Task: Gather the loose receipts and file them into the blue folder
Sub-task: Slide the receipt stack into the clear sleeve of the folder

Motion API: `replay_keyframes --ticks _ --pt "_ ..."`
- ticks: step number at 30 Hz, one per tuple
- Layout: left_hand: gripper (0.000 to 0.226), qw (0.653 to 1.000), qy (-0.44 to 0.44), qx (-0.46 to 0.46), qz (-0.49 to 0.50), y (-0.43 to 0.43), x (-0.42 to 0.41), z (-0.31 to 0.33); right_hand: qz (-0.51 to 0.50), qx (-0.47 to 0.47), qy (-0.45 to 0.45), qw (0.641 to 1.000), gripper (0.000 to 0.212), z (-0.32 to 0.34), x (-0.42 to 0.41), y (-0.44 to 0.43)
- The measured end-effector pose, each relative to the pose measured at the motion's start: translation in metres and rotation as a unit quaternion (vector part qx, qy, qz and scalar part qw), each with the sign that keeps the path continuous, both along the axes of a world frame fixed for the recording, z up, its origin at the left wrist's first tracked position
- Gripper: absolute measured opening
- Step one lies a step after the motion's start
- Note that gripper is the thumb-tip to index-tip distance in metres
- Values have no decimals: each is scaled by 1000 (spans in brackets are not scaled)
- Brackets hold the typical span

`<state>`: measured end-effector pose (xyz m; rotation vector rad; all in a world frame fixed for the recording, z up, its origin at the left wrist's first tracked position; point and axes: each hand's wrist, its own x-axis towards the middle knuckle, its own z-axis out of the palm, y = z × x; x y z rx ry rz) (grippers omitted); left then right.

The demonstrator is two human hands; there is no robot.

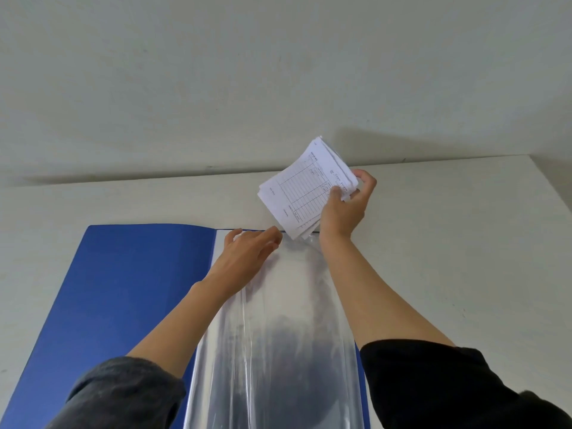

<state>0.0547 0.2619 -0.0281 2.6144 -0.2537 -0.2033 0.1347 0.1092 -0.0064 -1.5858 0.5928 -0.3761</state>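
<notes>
The blue folder (pixel 123 298) lies open on the white table, its cover spread to the left and clear plastic sleeves (pixel 278 329) on the right. My left hand (pixel 247 252) rests at the top edge of the uppermost sleeve, fingers pinching or lifting its opening. My right hand (pixel 346 205) holds a stack of white printed receipts (pixel 306 190) tilted above the sleeve's top right corner. The stack's lower corner touches the sleeve's mouth.
The white table (pixel 448 243) runs to a pale wall (pixel 278 72) just behind the folder. The table's right edge (pixel 551 184) slants down at the far right. Dark sleeves cover both upper arms.
</notes>
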Motion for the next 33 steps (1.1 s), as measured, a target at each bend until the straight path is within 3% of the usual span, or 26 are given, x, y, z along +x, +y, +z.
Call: replay_keyframes --ticks 5,10,26,33 --pt "7 999 4 -26 32 -1 1 -4 58 -44 1 997 39 -3 -10 -5" --pt "12 999 -5 3 49 -7 0 1 130 -100 -4 987 37 -3 -20 -19" --pt "13 985 -100 64 128 -24 10 5 254 -151 38 955 33 5 -10 -45" --pt "12 988 -59 -14 139 -25 19 3 369 -124 96 916 35 12 -11 -42"
